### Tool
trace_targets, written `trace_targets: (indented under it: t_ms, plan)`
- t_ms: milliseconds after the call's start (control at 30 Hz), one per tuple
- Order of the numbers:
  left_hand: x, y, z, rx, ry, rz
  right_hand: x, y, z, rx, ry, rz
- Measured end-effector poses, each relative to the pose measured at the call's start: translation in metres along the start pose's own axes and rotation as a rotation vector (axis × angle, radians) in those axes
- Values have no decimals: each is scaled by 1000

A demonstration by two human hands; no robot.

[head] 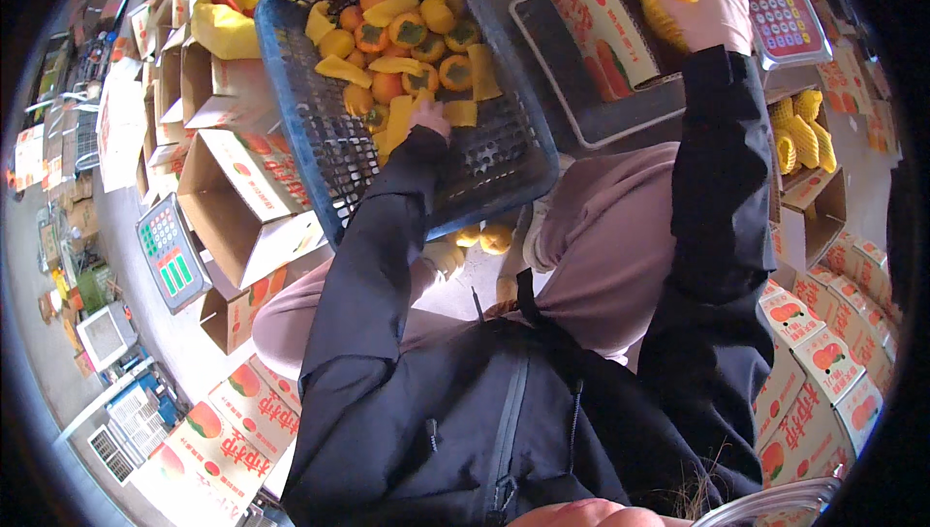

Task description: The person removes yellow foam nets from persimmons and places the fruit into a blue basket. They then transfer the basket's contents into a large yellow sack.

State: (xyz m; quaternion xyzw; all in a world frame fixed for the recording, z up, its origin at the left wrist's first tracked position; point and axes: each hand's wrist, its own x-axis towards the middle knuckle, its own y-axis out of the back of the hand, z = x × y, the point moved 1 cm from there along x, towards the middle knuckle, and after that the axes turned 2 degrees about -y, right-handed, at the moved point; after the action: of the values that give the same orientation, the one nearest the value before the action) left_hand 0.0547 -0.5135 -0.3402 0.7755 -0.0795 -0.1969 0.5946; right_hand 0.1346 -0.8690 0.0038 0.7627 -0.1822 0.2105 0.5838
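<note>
A blue plastic crate (538, 120) holds orange persimmons (408, 30) and flattened yellow foam net sleeves (487, 73). My left hand (431, 120) reaches into the crate and touches a yellow foam sleeve (399, 121); its fingertips are partly hidden, so its grip is unclear. At the upper right, my right hand (708, 15) holds a persimmon in a yellow foam net (665, 10) over an open printed cardboard box (592, 18). That box stands on the dark platform of a scale (625, 124); its inside is mostly in shadow.
A scale's keypad panel (781, 18) lies right of my right hand. Another scale panel (171, 251) and open cartons (225, 207) stand at left. Netted fruit (803, 135) sits in a carton at right, above stacked printed boxes (806, 411). Loose persimmons (495, 238) lie between my feet.
</note>
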Motion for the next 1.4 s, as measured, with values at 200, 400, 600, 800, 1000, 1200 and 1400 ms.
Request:
trace_targets:
  t_ms: [200, 400, 600, 800, 1000, 1200, 1400]
  plan:
    - [19, 73, -20, -1278, -48, 355, -2, -14, -38, 278, 203, -57]
    - [-14, 211, -39, -2236, -78, 805, -18, -37, -101, 1071, 101, -759]
    - [-11, 240, -51, -2203, -99, 491, -39, -47, -134, 1203, 325, -868]
    - [2, 231, -42, -2505, -531, 561, -53, -47, -150, 1268, 93, -1054]
    - [6, 173, -3, -1536, -97, 452, -60, -48, -170, 2006, -496, -1059]
    - [-46, 36, 1, -219, -87, -409, -48, -42, -152, 1908, -174, -1062]
    - [-46, 10, -19, -240, -79, -352, -48, -53, -144, 1902, -44, -983]
